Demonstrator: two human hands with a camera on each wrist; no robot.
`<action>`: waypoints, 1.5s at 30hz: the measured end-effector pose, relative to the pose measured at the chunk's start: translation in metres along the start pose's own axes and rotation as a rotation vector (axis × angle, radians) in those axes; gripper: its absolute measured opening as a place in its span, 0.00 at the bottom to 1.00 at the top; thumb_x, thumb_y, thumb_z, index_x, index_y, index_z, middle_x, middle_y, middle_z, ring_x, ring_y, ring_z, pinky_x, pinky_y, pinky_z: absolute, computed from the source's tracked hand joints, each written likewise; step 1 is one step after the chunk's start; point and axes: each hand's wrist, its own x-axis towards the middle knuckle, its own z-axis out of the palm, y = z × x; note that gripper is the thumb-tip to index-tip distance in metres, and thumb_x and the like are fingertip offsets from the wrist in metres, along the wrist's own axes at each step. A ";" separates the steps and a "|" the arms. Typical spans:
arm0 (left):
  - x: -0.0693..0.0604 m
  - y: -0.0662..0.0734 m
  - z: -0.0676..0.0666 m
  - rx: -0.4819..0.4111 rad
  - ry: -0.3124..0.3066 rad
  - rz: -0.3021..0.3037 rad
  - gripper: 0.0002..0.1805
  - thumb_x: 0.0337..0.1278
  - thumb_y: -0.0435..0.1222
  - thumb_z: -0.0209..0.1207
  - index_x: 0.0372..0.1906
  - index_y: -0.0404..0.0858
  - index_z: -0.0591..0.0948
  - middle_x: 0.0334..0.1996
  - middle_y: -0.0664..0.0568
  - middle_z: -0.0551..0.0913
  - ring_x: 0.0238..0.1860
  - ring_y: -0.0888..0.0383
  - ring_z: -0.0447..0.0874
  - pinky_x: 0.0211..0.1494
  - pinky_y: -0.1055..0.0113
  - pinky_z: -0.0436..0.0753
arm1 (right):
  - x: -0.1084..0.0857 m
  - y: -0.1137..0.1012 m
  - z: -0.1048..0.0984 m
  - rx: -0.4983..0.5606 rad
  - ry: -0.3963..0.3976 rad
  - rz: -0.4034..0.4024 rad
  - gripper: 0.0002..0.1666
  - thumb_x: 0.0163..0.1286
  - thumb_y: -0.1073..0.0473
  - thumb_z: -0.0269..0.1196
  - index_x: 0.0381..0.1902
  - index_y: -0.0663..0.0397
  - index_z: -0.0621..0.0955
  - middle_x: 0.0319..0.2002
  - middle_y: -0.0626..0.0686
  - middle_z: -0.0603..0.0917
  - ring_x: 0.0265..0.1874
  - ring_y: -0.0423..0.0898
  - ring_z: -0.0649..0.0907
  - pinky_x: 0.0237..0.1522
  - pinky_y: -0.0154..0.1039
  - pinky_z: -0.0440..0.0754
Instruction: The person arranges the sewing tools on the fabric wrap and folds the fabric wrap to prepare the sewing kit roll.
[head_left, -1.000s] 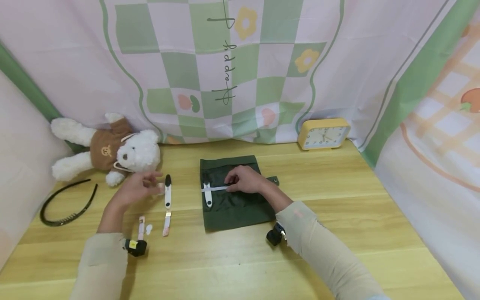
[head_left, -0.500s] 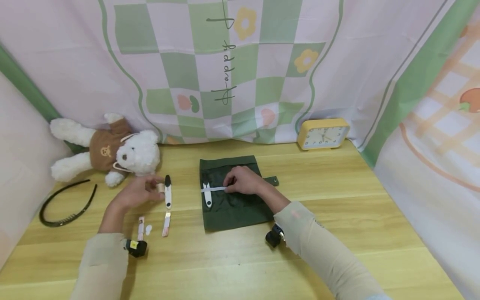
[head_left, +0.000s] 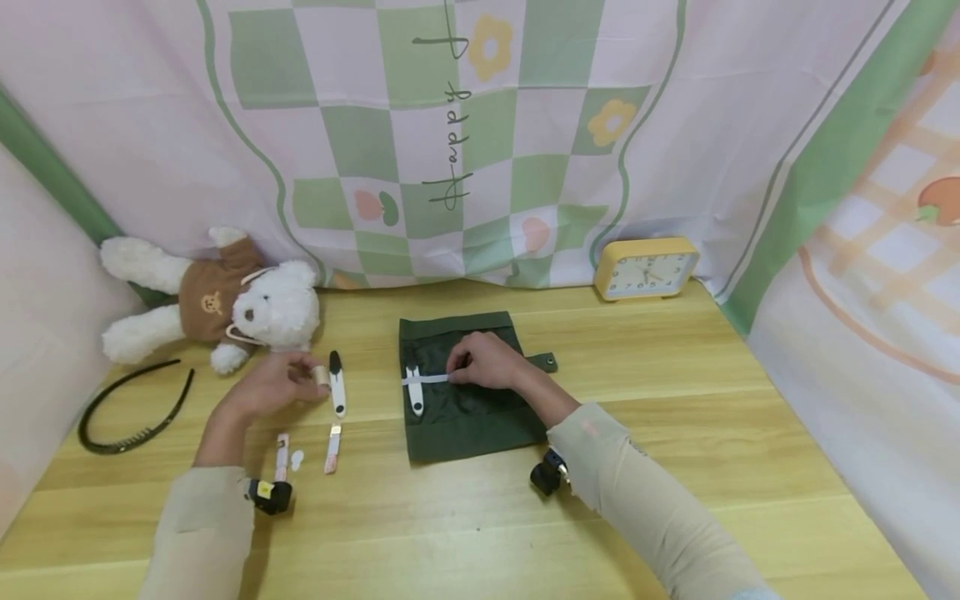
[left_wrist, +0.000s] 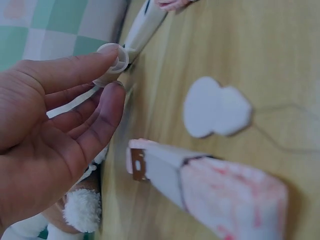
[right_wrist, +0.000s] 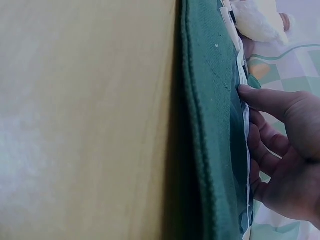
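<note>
My left hand (head_left: 272, 385) pinches a small beige spool (head_left: 321, 376) between thumb and fingers, close beside a white tool with a black tip (head_left: 338, 392). In the left wrist view the spool's clear round end (left_wrist: 120, 59) shows at the thumb. A dark green fabric case (head_left: 450, 446) lies spread out, a second white tool (head_left: 416, 392) under its white elastic band (head_left: 435, 379). My right hand (head_left: 491, 362) pinches that band near the middle of the case; in the right wrist view the thumb of the hand (right_wrist: 290, 145) rests against the band (right_wrist: 247, 130).
Two pink-and-white strips (head_left: 282, 457) (head_left: 332, 450) and a small white piece (head_left: 297, 459) lie nearer me. On the left are a black headband (head_left: 120, 447) and a white plush toy (head_left: 281, 304). A yellow clock (head_left: 648, 268) stands at the back right.
My left hand has closed on the spool and moved slightly right and down. The white tool beside it has tilted a little, its lower end shifting right. My right hand has hardly moved.
</note>
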 end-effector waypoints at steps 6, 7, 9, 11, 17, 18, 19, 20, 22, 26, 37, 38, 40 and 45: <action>-0.002 0.010 -0.003 -0.032 0.017 -0.014 0.23 0.63 0.35 0.67 0.56 0.26 0.76 0.49 0.37 0.81 0.47 0.45 0.83 0.52 0.51 0.83 | -0.001 -0.001 0.000 0.002 -0.010 -0.004 0.02 0.69 0.58 0.71 0.35 0.48 0.89 0.35 0.43 0.86 0.34 0.39 0.82 0.39 0.37 0.80; -0.002 0.011 -0.003 -0.022 0.025 -0.015 0.24 0.64 0.36 0.67 0.58 0.26 0.76 0.49 0.38 0.81 0.47 0.46 0.83 0.53 0.51 0.82 | -0.001 -0.001 0.000 0.001 -0.012 -0.005 0.02 0.68 0.58 0.71 0.35 0.48 0.89 0.35 0.43 0.86 0.34 0.39 0.82 0.39 0.38 0.80; 0.000 0.011 -0.003 -0.010 0.037 -0.016 0.27 0.64 0.37 0.67 0.61 0.26 0.75 0.49 0.37 0.82 0.48 0.45 0.83 0.53 0.50 0.82 | -0.001 -0.001 0.000 -0.001 -0.014 -0.006 0.02 0.68 0.57 0.71 0.35 0.49 0.89 0.35 0.43 0.86 0.35 0.38 0.82 0.39 0.38 0.80; 0.002 0.011 -0.002 0.025 0.049 -0.011 0.28 0.65 0.40 0.67 0.62 0.27 0.75 0.50 0.38 0.82 0.49 0.44 0.83 0.53 0.50 0.82 | 0.000 -0.002 0.001 -0.008 -0.014 -0.007 0.03 0.68 0.57 0.72 0.35 0.49 0.89 0.35 0.43 0.86 0.35 0.39 0.82 0.40 0.38 0.81; 0.015 0.018 0.003 0.138 0.055 0.022 0.28 0.65 0.49 0.66 0.62 0.34 0.80 0.52 0.41 0.83 0.51 0.44 0.81 0.52 0.49 0.82 | 0.001 -0.003 0.001 -0.037 -0.020 -0.006 0.03 0.67 0.56 0.72 0.35 0.47 0.88 0.36 0.44 0.85 0.35 0.40 0.81 0.41 0.39 0.80; 0.018 0.021 0.005 0.141 0.049 0.037 0.28 0.65 0.49 0.66 0.62 0.34 0.80 0.52 0.41 0.83 0.51 0.44 0.81 0.52 0.50 0.82 | 0.001 -0.004 0.001 -0.046 -0.017 -0.010 0.02 0.68 0.56 0.72 0.35 0.47 0.88 0.36 0.44 0.85 0.35 0.40 0.81 0.41 0.39 0.81; 0.021 0.023 0.006 0.141 0.042 0.055 0.29 0.65 0.48 0.66 0.62 0.33 0.80 0.51 0.41 0.83 0.51 0.44 0.81 0.52 0.50 0.82 | 0.002 -0.004 0.001 -0.053 -0.013 -0.016 0.02 0.68 0.57 0.71 0.35 0.47 0.88 0.35 0.44 0.85 0.35 0.40 0.82 0.41 0.39 0.81; 0.024 0.025 0.007 0.140 0.037 0.070 0.28 0.65 0.47 0.66 0.62 0.32 0.80 0.51 0.41 0.83 0.50 0.45 0.81 0.51 0.51 0.82 | 0.002 -0.004 0.001 -0.060 -0.010 -0.023 0.02 0.68 0.57 0.71 0.35 0.47 0.88 0.35 0.44 0.85 0.35 0.39 0.82 0.42 0.39 0.81; 0.030 0.030 0.010 0.141 0.026 0.099 0.28 0.66 0.46 0.67 0.62 0.31 0.80 0.51 0.41 0.84 0.49 0.46 0.82 0.50 0.52 0.83 | 0.003 -0.004 0.002 -0.070 -0.003 -0.036 0.03 0.69 0.57 0.71 0.34 0.47 0.88 0.35 0.43 0.85 0.35 0.39 0.82 0.42 0.39 0.81; 0.041 0.037 0.017 0.140 0.006 0.153 0.28 0.67 0.43 0.66 0.62 0.28 0.79 0.49 0.41 0.85 0.46 0.47 0.84 0.47 0.55 0.84 | 0.003 -0.003 0.003 -0.088 0.011 -0.057 0.04 0.70 0.57 0.69 0.33 0.46 0.88 0.33 0.43 0.85 0.33 0.39 0.82 0.39 0.39 0.81; 0.059 0.058 0.037 0.084 -0.027 0.168 0.26 0.69 0.40 0.63 0.66 0.32 0.78 0.61 0.39 0.79 0.53 0.44 0.83 0.50 0.51 0.83 | 0.002 -0.004 0.002 -0.060 -0.018 -0.017 0.08 0.75 0.59 0.63 0.34 0.49 0.86 0.32 0.44 0.84 0.30 0.41 0.79 0.39 0.40 0.79; 0.060 0.059 0.038 0.076 -0.028 0.164 0.26 0.69 0.40 0.64 0.66 0.32 0.78 0.61 0.39 0.79 0.53 0.44 0.83 0.50 0.51 0.83 | 0.002 -0.004 0.003 -0.059 -0.025 -0.008 0.08 0.76 0.59 0.62 0.35 0.49 0.86 0.32 0.44 0.83 0.29 0.41 0.79 0.39 0.40 0.78; 0.062 0.061 0.042 0.059 -0.036 0.155 0.26 0.68 0.40 0.64 0.66 0.32 0.77 0.60 0.40 0.80 0.54 0.44 0.82 0.52 0.50 0.83 | 0.002 -0.005 0.003 -0.057 -0.035 0.007 0.09 0.77 0.59 0.61 0.36 0.50 0.85 0.32 0.45 0.83 0.29 0.41 0.78 0.39 0.40 0.78; 0.069 0.064 0.052 0.025 -0.060 0.141 0.25 0.68 0.38 0.65 0.64 0.31 0.78 0.58 0.40 0.80 0.54 0.44 0.82 0.53 0.50 0.81 | 0.002 -0.004 0.003 -0.047 -0.037 0.024 0.09 0.77 0.59 0.60 0.36 0.51 0.85 0.33 0.46 0.83 0.29 0.42 0.78 0.40 0.40 0.78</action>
